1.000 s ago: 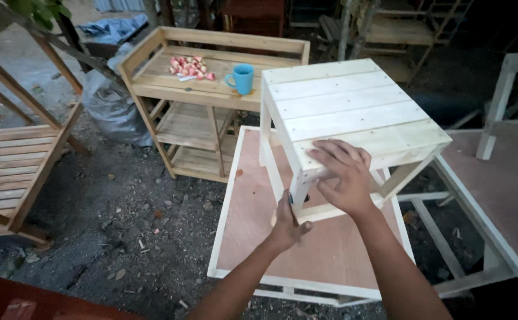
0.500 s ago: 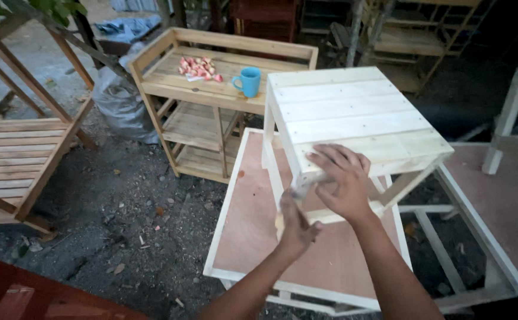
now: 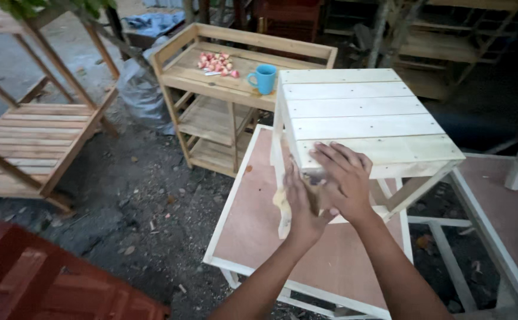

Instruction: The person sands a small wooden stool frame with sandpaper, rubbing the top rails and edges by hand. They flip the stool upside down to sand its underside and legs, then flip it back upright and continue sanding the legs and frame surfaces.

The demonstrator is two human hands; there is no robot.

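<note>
At the centre of the frame, a pale slatted stool (image 3: 362,121) stands on a pink-topped worktop (image 3: 253,219). The right hand (image 3: 345,181) lies spread flat on its near corner, while the left hand (image 3: 300,204) curls around the front leg, perhaps over a small pad. It looks stiff, light and rough-sawn, best gripped by leg and top edge.

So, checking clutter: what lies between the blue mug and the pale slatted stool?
Nothing: in the head view the blue mug on the wooden shelf cart sits just left of the stool.

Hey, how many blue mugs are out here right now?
1: a blue ceramic mug stands on the top shelf of the bare wooden trolley, just behind the pale slatted wooden stool. Others may be hidden.
</note>
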